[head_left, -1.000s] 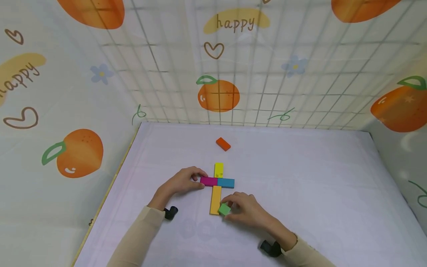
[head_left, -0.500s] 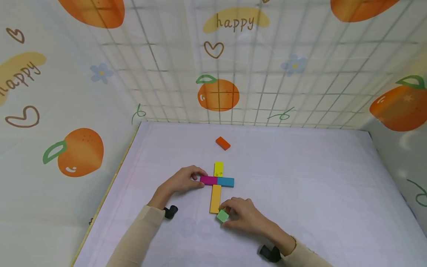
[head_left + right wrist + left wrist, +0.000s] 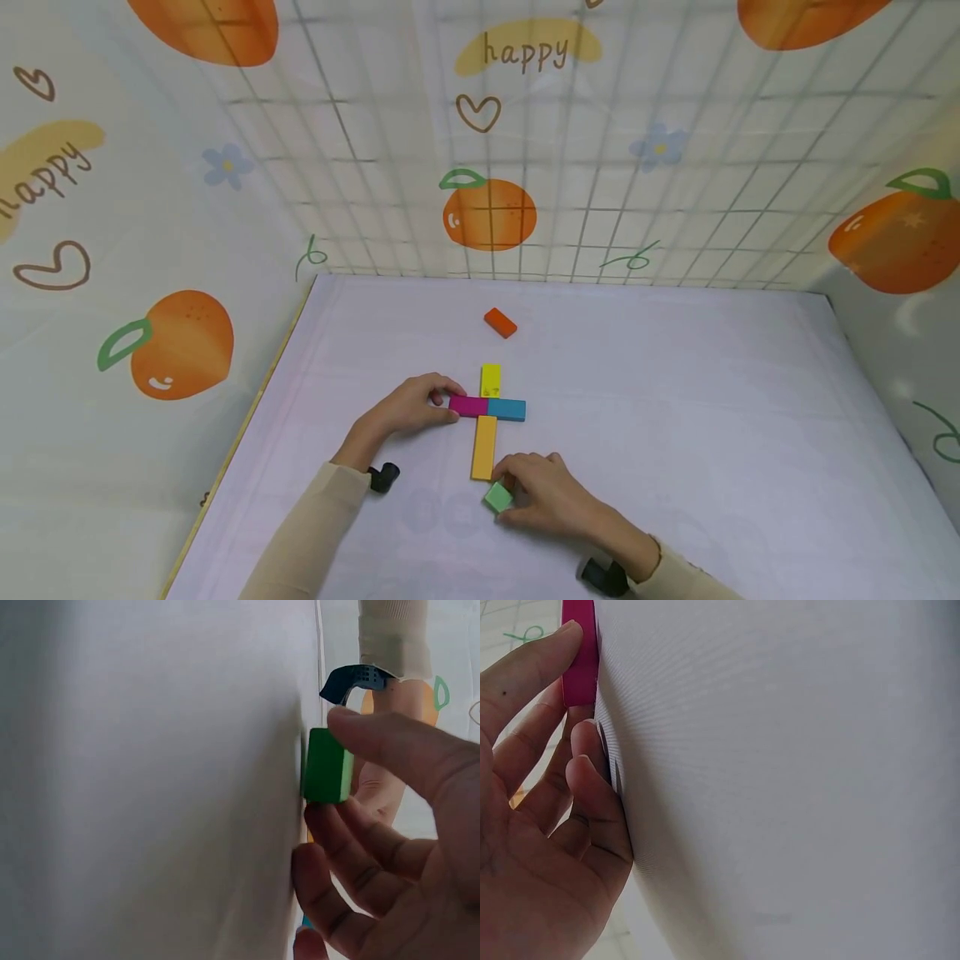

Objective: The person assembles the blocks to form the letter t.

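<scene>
My left hand (image 3: 408, 406) pinches the left end of a magenta block (image 3: 468, 406) between thumb and fingers; the left wrist view shows the thumb on the magenta block (image 3: 579, 675). End to end with it lies a blue block (image 3: 507, 409). A yellow block (image 3: 491, 380) stands off their far side, and a longer amber block (image 3: 483, 448) runs from their near side, forming a cross. Just past the amber block's near end, my right hand (image 3: 551, 492) holds a small green block (image 3: 497, 497), turned at an angle. In the right wrist view thumb and fingertips grip the green block (image 3: 327, 765) close to the tabletop.
An orange-red block (image 3: 500, 322) lies askew beyond the cross on the white tabletop (image 3: 675, 400). Patterned cloth walls (image 3: 360, 150) rise behind and at both sides. Black wrist cameras sit at each wrist, low over the table.
My right hand has drawn the green block toward me, from beside the amber block to below its near end. My left hand stays at the magenta block.
</scene>
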The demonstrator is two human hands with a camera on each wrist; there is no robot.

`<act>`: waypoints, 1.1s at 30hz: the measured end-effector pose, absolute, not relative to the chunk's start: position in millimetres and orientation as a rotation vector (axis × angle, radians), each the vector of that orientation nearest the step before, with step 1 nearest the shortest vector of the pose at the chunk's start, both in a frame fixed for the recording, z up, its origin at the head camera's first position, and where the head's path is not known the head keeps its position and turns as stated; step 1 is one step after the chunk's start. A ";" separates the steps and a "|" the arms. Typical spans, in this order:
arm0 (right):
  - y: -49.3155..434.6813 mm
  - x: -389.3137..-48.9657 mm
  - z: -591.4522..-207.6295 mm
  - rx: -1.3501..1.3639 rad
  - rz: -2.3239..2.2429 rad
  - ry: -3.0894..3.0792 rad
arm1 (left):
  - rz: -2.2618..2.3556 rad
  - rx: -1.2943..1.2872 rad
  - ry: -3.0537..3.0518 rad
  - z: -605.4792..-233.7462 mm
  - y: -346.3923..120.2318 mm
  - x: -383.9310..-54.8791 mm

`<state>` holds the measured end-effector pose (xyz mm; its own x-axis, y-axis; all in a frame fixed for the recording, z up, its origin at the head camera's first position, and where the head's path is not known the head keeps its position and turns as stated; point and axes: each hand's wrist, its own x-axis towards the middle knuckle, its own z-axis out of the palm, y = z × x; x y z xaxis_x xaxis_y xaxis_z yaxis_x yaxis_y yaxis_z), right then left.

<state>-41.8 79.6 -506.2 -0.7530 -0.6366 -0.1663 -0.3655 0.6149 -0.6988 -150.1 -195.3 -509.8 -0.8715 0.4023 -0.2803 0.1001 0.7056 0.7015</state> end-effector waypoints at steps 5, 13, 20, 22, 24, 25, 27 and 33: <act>76.5 -41.7 -507.1 -0.755 -0.905 2.450 | 1.004 0.386 2.495 -509.6 -195.5 -150.1; 74.7 -41.0 -505.8 -0.745 -0.864 2.483 | 1.012 0.372 2.485 -510.0 -195.6 -150.2; 74.1 -41.2 -505.9 -0.771 -0.839 2.509 | 1.020 0.388 2.482 -510.3 -196.0 -151.1; 73.8 -41.3 -506.3 -0.773 -0.840 2.513 | 1.020 0.388 2.481 -510.1 -196.0 -151.0; 73.3 -41.2 -506.8 -0.771 -0.840 2.518 | 1.022 0.386 2.480 -509.6 -195.8 -150.8; 72.9 -41.3 -506.9 -0.764 -0.836 2.518 | 1.025 0.388 2.479 -509.4 -195.7 -150.8; 72.0 -41.2 -506.7 -0.751 -0.829 2.517 | 1.026 0.385 2.477 -508.6 -195.6 -150.3; 69.8 -41.4 -506.7 -0.713 -0.797 2.516 | 1.026 0.388 2.478 -506.8 -195.3 -149.4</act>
